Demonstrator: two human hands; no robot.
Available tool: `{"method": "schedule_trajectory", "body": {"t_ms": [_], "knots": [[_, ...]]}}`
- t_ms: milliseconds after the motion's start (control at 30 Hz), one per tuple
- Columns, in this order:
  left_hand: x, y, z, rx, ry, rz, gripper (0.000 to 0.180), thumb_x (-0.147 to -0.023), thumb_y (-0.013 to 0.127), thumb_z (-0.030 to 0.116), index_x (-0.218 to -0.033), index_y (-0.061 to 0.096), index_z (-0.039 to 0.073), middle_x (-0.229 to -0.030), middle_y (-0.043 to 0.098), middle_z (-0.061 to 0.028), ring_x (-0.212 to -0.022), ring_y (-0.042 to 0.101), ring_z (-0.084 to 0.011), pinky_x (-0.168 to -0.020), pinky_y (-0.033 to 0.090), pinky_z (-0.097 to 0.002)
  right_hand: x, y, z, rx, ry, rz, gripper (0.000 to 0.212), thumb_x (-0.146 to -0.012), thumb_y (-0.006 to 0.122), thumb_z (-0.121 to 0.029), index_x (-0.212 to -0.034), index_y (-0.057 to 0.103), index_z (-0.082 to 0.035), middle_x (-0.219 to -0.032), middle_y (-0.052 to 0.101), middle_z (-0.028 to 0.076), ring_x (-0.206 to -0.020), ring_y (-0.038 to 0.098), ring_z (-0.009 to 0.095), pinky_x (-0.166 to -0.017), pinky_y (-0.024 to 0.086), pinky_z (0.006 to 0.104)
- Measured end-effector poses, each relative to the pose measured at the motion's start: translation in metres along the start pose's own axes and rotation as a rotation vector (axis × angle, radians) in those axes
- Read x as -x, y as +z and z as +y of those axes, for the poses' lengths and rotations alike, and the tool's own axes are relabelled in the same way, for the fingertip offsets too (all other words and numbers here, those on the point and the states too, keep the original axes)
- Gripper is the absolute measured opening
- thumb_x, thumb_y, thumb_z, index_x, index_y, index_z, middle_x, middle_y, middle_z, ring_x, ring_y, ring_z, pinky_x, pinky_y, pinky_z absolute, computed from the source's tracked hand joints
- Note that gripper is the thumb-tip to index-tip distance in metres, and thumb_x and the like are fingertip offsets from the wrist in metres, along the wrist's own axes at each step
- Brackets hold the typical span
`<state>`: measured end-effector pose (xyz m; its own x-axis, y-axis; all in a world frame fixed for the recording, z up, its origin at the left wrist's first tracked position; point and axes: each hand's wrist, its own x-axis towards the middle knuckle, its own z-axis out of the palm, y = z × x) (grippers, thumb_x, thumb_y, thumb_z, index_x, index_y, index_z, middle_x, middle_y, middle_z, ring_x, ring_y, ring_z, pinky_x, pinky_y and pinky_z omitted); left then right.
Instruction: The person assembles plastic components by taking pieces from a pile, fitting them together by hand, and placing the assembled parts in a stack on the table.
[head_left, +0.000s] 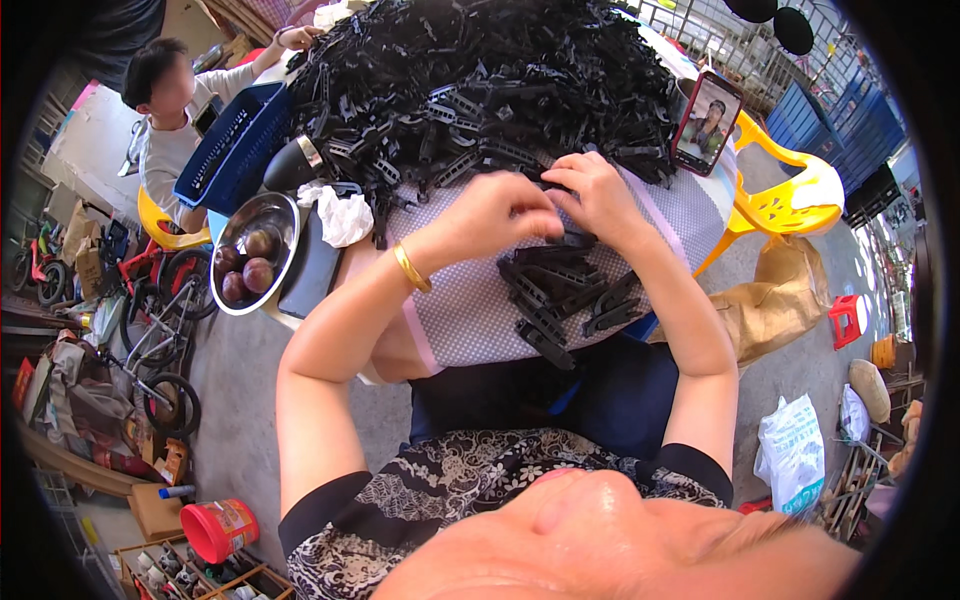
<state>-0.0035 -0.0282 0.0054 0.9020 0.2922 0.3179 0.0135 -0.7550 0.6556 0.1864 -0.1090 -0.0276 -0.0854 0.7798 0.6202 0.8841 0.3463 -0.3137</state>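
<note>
Long, black, slotted pieces (548,278); left fingers (525,193) curled, right fingers (577,175) bent, whether pinching I cannot tell

Black slotted pieces (480,85), loosely heaped

Bright daylight on a grey floor (775,365), a yellow plastic chair (782,209) beside the surface (465,338) at right, a metal grille (832,45) beyond
</note>
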Motion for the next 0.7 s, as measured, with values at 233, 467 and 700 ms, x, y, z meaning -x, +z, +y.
{"method": "schedule_trajectory", "body": {"t_ms": [233,467,700], "knots": [[0.002,-0.021,-0.047,-0.720,-0.243,0.365,0.027,-0.069,0.072,0.017,-0.089,0.063,0.001,-0.095,0.056,-0.0149,-0.086,0.057,-0.0305,-0.080,0.046,-0.0380,-0.001,-0.003,-0.009,0.084,-0.046,-0.066,0.017,-0.070,0.070,-0.016,-0.080,0.065,-0.004,-0.087,0.060,0.003,-0.088,0.054,0.023,-0.078,0.045,0.0350],[-0.004,-0.018,-0.029,-0.286,-0.235,0.437,0.032,-0.077,0.067,0.007,-0.107,0.059,-0.001,-0.090,0.059,-0.0099,-0.078,0.062,-0.0190,-0.071,0.051,-0.0282,-0.003,-0.004,-0.021,-0.133,0.080,0.205,0.018,-0.072,0.069,-0.014,-0.085,0.063,-0.002,-0.083,0.063,0.006,-0.073,0.060,0.023,-0.067,0.049,0.0329],[-0.006,-0.003,-0.015,0.616,-0.339,0.308,0.029,-0.083,0.057,-0.002,-0.112,0.054,-0.005,-0.095,0.063,-0.0108,-0.086,0.063,-0.0134,-0.078,0.052,-0.0236,-0.003,-0.005,-0.030,-0.260,0.131,0.176,0.019,-0.074,0.070,-0.013,-0.087,0.063,-0.002,-0.080,0.064,0.009,-0.067,0.061,0.019,-0.059,0.049,0.0284]]}}
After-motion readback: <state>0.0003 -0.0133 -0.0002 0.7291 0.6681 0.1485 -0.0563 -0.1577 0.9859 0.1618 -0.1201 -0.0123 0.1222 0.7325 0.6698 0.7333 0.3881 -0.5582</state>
